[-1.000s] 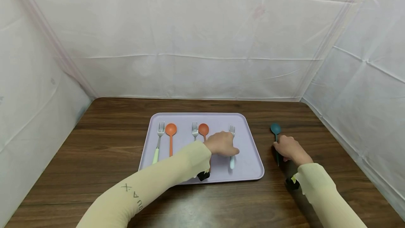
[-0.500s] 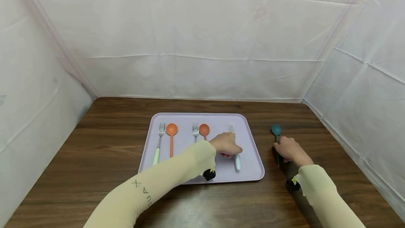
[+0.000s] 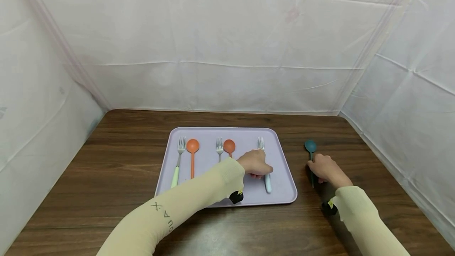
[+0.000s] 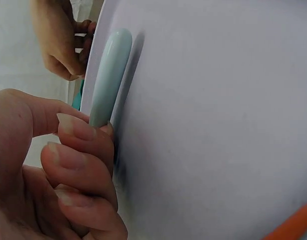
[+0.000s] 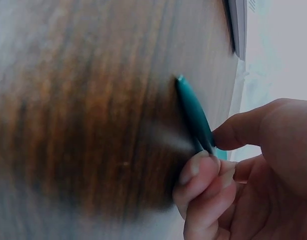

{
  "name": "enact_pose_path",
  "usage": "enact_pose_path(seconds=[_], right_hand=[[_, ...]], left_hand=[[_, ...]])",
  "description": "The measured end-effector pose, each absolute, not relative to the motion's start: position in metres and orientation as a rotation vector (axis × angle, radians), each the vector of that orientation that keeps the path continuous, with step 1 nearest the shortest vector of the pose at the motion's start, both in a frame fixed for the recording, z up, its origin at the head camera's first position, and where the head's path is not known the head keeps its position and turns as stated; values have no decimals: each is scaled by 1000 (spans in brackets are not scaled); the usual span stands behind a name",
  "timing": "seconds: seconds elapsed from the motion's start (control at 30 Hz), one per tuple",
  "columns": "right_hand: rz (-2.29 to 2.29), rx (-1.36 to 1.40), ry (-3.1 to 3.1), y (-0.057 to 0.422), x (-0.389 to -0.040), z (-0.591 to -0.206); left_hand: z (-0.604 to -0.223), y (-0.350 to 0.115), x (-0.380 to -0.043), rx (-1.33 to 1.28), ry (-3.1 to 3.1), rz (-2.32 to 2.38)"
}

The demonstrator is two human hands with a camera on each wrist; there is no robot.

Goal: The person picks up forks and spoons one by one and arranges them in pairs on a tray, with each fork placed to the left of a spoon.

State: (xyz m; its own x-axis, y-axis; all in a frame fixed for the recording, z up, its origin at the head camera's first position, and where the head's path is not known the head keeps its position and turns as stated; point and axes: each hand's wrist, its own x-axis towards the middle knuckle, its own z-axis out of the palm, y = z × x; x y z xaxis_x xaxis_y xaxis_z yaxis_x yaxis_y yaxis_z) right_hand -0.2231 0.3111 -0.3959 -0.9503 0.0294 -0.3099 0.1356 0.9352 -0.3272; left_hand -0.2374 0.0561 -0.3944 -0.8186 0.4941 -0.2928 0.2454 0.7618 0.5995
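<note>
My left hand [image 3: 255,162] pinches a fork with a pale blue handle [image 4: 112,75] between thumb and fingers, over the right part of the lilac tray [image 3: 284,192]. The tines of this fork [image 3: 261,143] point away from me. To the right of the tray, my right hand [image 3: 325,167] pinches the handle of a dark teal spoon [image 3: 311,145] by the table surface. In the right wrist view the teal handle [image 5: 193,110] sticks out past thumb and fingertips. My left sleeve hides the lower parts of the cutlery in the tray's middle.
On the tray lie a green-handled fork [image 3: 175,175], an orange spoon [image 3: 192,146], another fork [image 3: 219,145] and a red-orange spoon [image 3: 229,145]. A dark wooden table [image 3: 117,161] carries the tray. White sheeting [image 3: 227,86] walls the back and both sides.
My left hand has shifted slightly right, and the lower end of the blue-handled fork has swung right with it. The right hand and teal spoon have stayed nearly still.
</note>
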Motion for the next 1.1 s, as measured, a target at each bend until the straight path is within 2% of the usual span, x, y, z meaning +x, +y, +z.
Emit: enact_pose_path(seconds=[0.6, 1.1], right_hand=[[-572, 54, 2879, 314, -220, -398], [-578, -78, 3003, 286, -215, -380]], left_hand=[[-394, 59, -237, 560, 2535, 736], [-390, 55, -234, 569, 2526, 727]])
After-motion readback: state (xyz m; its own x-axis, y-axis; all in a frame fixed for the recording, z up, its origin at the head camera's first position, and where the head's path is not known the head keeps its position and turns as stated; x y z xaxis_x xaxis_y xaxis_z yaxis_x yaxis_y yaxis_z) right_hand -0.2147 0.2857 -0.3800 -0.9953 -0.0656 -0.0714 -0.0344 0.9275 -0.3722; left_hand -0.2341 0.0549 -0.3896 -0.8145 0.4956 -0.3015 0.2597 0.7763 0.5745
